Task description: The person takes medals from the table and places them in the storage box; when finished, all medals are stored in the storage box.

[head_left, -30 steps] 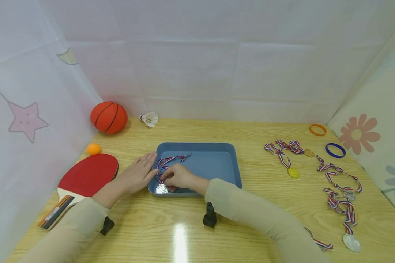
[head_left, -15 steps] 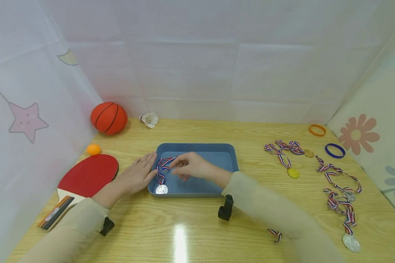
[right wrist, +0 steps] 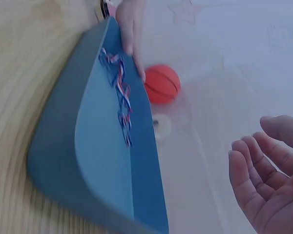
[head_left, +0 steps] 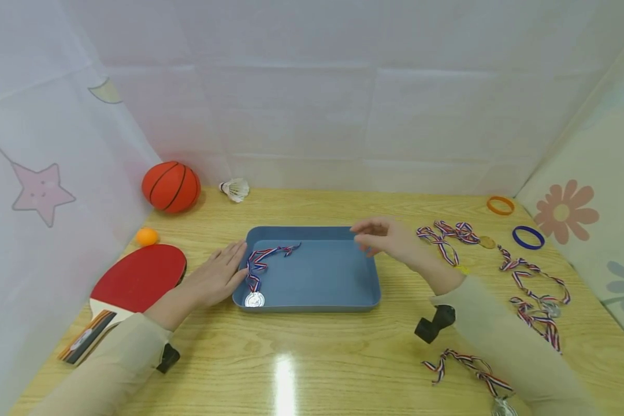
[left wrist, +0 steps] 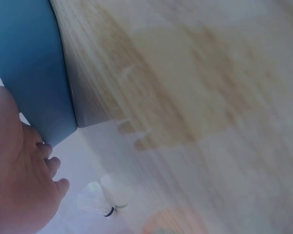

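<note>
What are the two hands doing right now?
Left hand: open, flat against the blue tray.
Right hand: open, holding nothing.

Right of the blue tray (head_left: pixel 366 271), the gold medal (head_left: pixel 464 269) is mostly hidden behind the right hand (head_left: pixel 390 240). Another medal (head_left: pixel 501 407) is cut off at the bottom edge. The left-wrist view is super blurry; the shuttlecock (left wrist: pixel 98 204) barely reads.

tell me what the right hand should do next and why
Probably reach on to the nearest medal on the table and pick it up. One medal already lies in the blue tray, the right hand is empty with relaxed fingers near the tray's right end, close to the loose medals, and the left hand rests against the tray's left side.
</note>
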A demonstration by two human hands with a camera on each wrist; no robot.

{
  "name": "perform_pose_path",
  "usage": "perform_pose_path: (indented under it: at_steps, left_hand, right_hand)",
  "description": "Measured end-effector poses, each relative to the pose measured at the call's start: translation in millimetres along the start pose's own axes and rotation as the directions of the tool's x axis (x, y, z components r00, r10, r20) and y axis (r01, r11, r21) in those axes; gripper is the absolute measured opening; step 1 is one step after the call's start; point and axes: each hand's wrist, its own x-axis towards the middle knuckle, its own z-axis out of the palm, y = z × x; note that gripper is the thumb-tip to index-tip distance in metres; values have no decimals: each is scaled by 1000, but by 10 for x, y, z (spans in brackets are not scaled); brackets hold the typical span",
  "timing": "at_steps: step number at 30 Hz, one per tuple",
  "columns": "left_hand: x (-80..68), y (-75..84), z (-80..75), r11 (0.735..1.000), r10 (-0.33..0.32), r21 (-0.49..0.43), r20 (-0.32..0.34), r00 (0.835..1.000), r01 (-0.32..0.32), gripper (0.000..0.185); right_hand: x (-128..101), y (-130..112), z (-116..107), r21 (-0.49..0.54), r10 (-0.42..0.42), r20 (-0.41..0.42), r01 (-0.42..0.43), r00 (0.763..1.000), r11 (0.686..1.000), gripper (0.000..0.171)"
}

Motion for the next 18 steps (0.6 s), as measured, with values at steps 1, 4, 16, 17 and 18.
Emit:
perform_pose_path:
  at_steps: [1,4,16,17,18]
  left_hand:
    - [-1,2,-1,1000,2,-2,1,1000,-2,62]
    - [-1,7,-6,1000,-5,1,7,1000,5,62]
    - [11,0,6,1000,-8,2,17,1000,8,62]
    - [11,-2,7,1000,-10,2,18,1000,10,62]
    - [12,-5,9,1000,-12,2,21,1000,12,62]
  right_hand:
    - [-58,22,-80,-4,13,-33,-13,999,1000,33]
    - [-228,104,-303,-26,58,-128,-62,990,998,36]
    - [-738,632,-954,-84,138,-260,-165,956,983,32]
    - [-774,675,-993,-100,148,-264,-179,953,979,34]
    - [-811,712,-1029,-115,160,-266,-196,951,974,38]
